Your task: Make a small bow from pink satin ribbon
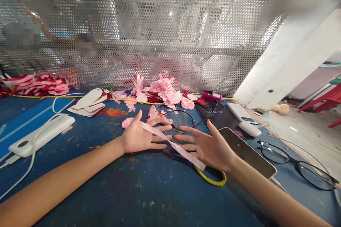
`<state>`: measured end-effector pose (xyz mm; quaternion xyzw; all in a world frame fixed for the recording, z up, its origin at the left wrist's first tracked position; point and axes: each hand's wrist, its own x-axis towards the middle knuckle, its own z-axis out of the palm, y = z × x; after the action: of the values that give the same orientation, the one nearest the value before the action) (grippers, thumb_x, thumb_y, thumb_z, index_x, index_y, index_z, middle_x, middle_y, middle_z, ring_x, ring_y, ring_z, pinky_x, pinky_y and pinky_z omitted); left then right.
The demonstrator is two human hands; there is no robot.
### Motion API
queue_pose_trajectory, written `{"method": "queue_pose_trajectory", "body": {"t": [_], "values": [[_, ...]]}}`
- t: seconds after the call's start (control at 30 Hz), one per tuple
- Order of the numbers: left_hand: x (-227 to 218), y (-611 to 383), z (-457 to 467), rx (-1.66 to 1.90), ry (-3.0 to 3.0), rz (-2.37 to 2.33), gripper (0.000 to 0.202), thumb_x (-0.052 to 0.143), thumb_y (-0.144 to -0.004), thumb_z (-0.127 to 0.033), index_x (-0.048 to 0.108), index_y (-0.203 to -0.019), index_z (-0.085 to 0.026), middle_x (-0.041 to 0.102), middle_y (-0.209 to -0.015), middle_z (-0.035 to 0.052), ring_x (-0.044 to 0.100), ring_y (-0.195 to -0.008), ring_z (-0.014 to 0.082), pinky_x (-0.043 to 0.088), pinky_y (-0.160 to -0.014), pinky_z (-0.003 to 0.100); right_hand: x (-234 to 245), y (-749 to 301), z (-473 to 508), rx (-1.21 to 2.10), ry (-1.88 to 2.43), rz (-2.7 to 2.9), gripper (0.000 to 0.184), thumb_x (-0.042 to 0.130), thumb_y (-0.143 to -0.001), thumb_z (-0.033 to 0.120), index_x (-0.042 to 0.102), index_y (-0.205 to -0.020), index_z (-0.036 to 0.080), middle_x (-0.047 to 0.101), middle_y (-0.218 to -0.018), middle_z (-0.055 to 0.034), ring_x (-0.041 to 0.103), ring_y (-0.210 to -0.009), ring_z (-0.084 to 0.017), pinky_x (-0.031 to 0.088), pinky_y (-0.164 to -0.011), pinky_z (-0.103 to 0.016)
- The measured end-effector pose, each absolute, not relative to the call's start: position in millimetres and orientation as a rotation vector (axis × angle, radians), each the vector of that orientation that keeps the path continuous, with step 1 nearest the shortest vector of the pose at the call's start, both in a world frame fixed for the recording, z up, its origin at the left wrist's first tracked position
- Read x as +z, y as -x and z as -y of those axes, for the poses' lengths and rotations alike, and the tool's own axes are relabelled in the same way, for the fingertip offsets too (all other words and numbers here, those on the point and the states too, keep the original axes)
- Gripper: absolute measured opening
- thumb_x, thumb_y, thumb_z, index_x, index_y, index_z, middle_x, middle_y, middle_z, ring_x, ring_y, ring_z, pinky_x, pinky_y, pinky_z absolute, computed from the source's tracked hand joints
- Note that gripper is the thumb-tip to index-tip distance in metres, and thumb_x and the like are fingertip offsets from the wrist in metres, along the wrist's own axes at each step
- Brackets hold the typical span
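My left hand (140,134) is held palm up above the blue table, its fingers spread. My right hand (210,148) faces it, also palm up with fingers apart, and the fingertips of the two nearly meet. A pale pink ribbon strip (172,144) lies loosely across the left fingers and runs down past the right fingertips; neither hand grips it. Beneath my right hand shows a yellow loop handle (213,181), with the rest of it hidden. Just behind the hands lie a pink glue gun (153,113) and a small pink ribbon flower (127,122).
Pink ribbon flowers (165,92) and a ribbon pile (39,87) line a perforated metal screen (160,25). White card shapes (90,103) and a white power strip (44,136) lie left. Right are a phone (246,152), eyeglasses (295,163) and a white power bank (241,112).
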<state>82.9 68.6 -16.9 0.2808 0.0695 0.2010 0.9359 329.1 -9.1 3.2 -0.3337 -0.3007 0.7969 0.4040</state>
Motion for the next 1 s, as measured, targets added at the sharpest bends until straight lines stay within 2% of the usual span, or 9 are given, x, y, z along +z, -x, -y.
{"method": "queue_pose_trajectory", "body": {"t": [0.17,0.37,0.47,0.53,0.63,0.77,0.83,0.9,1.0], "values": [[-11.4,-77.2,-70.8,0.403,-0.523,-0.096,0.085,0.026,-0.073,-0.079,0.033,-0.138,-0.026,0.022,-0.151,0.0131,0.023,-0.132,0.0438,0.021,-0.098,0.061,2.3,-326.0,10.2,2.037,0.858,0.809,0.068,0.027,-0.08,0.07,0.052,-0.117,0.019,0.061,-0.118,-0.0138,0.06,-0.103,-0.029,0.046,-0.084,-0.043],[-6.7,-62.5,-87.3,0.431,-0.588,-0.07,0.097,0.031,-0.064,-0.085,0.034,-0.138,-0.021,0.032,-0.145,0.0177,0.023,-0.133,0.0427,0.021,-0.097,0.061,-2.8,-323.8,7.0,1.805,0.947,1.042,0.063,0.031,-0.079,0.069,0.057,-0.111,0.021,0.061,-0.118,-0.0147,0.057,-0.11,-0.03,0.041,-0.096,-0.049],[-8.8,-54.2,-99.7,0.509,-0.613,-0.111,0.089,0.037,-0.07,-0.078,0.037,-0.136,-0.018,0.04,-0.14,0.019,0.03,-0.13,0.0408,0.024,-0.098,0.059,-5.8,-322.2,7.1,1.331,1.19,1.441,0.046,0.051,-0.079,0.057,0.056,-0.107,0.021,0.064,-0.111,-0.0138,0.061,-0.103,-0.028,0.047,-0.091,-0.047],[-11.0,-52.7,-104.4,0.563,-0.633,-0.138,0.07,0.04,-0.082,-0.063,0.041,-0.132,-0.014,0.047,-0.134,0.019,0.037,-0.127,0.0377,0.027,-0.098,0.055,-5.7,-318.7,5.5,0.865,1.29,1.828,0.032,0.055,-0.082,0.042,0.056,-0.107,0.021,0.066,-0.105,-0.0116,0.063,-0.097,-0.024,0.05,-0.086,-0.041],[-13.8,-57.1,-104.4,0.629,-0.642,-0.172,0.043,0.041,-0.091,-0.037,0.048,-0.124,-0.01,0.058,-0.121,0.0178,0.051,-0.117,0.0317,0.034,-0.096,0.048,-3.7,-306.3,-4.7,0.18,1.061,2.406,0.029,0.043,-0.091,0.024,0.055,-0.117,0.024,0.065,-0.106,-0.0088,0.062,-0.095,-0.02,0.05,-0.082,-0.034],[-13.2,-66.1,-97.0,0.676,-0.605,-0.219,0.033,0.039,-0.093,-0.032,0.056,-0.111,-0.009,0.064,-0.102,0.0142,0.061,-0.1,0.0261,0.042,-0.09,0.042,-3.5,-279.6,-28.7,-0.313,0.592,2.751,0.035,0.036,-0.093,0.016,0.054,-0.123,0.023,0.068,-0.09,-0.0067,0.061,-0.077,-0.016,0.049,-0.069,-0.032],[-11.7,-69.1,-93.6,0.729,-0.602,-0.26,0.031,0.038,-0.094,-0.03,0.059,-0.102,-0.009,0.063,-0.077,0.0066,0.064,-0.076,0.0165,0.047,-0.084,0.037,-5.1,-267.7,-37.6,-0.254,0.483,2.721,0.03,0.039,-0.093,0.017,0.062,-0.111,0.021,0.068,-0.08,-0.006,0.06,-0.073,-0.016,0.048,-0.066,-0.031],[-10.6,-71.3,-91.2,0.798,-0.619,-0.298,0.03,0.039,-0.094,-0.029,0.062,-0.092,-0.009,0.048,-0.054,-0.0034,0.052,-0.049,0.0072,0.05,-0.073,0.028,-7.3,-260.2,-41.4,0.035,0.506,2.542,0.026,0.043,-0.092,0.022,0.068,-0.1,0.02,0.067,-0.077,-0.0066,0.06,-0.074,-0.016,0.048,-0.067,-0.03],[-9.9,-74.5,-88.8,0.88,-0.661,-0.318,0.026,0.048,-0.09,-0.03,0.063,-0.084,-0.01,0.036,-0.048,-0.0078,0.038,-0.041,0.004,0.047,-0.058,0.02,-9.1,-257.5,-39.7,0.607,0.735,2.038,0.023,0.051,-0.088,0.032,0.071,-0.095,0.021,0.066,-0.077,-0.0058,0.059,-0.072,-0.016,0.047,-0.065,-0.028]]}}
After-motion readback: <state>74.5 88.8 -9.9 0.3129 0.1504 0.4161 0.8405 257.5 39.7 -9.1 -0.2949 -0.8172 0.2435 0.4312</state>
